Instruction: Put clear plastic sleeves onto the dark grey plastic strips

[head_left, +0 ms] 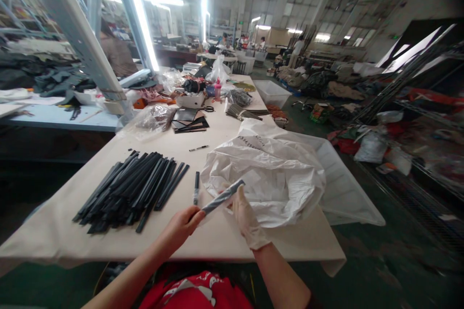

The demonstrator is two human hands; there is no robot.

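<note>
Table [108,231], left hand [181,227] and right hand [246,219] holding strip [223,197], bag [268,174] interior hidden

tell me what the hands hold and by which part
Slim dark rod: bare left hand pinches its near end, gloved right hand holds it farther up.

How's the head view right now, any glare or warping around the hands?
Head view: the strip light blows out to white glare at upper left; straight lines bend toward the edges and the corners darken; the left hand, gloved right hand and rod they hold are evenly lit and fairly sharp; the far hall is soft.
</note>
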